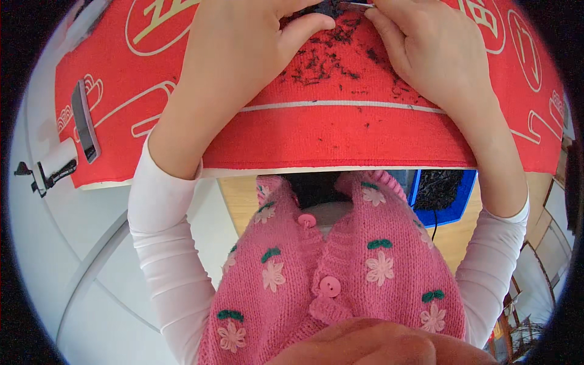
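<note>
At the top edge, my left hand has its thumb and index finger closing around a dark piece, mostly cut off by the frame, so I cannot make out its kind. Opposite it, my right hand pinches a slim, silvery metal tool between thumb and fingers, its tip pointing left into the dark piece. Black scraps lie scattered on the red cloth between and below both hands.
Left on the cloth lies a phone. A white piece with a black clamp sits at the table's left edge. Below the table, right of my lap, stands a blue bin with black scraps inside. A pink cardigan covers my front.
</note>
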Motion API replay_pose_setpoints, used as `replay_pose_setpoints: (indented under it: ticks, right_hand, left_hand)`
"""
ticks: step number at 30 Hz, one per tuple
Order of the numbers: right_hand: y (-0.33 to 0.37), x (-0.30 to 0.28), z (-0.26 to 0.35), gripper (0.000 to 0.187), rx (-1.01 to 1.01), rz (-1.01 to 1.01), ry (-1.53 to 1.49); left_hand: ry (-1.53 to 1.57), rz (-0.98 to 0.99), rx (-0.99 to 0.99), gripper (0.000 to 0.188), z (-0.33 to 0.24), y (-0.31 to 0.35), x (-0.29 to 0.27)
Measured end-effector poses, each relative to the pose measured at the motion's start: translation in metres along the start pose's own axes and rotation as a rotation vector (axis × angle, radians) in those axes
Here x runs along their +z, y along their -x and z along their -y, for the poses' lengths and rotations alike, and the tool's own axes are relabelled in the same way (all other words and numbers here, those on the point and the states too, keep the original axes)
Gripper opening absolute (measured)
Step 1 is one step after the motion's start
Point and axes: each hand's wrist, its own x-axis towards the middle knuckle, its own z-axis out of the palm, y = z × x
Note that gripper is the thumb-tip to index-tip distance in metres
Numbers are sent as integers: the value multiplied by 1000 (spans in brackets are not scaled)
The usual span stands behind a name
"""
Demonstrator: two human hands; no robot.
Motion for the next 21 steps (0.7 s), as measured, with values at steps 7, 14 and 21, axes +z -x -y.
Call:
replay_pose_setpoints:
  ticks: [7, 14, 21]
  right_hand:
    - [-7, -5, -3, 22, 14, 101, -196]
    - [-6, -9, -2, 22, -75, 65, -59]
    - [-10, -14, 2, 22, 74, 169, -139]
  left_hand:
    - [3, 30, -69, 15, -5, -2, -3]
    - [52, 84, -160, 16, -6, -4, -3]
    - [68, -44, 28, 17, -3, -2, -5]
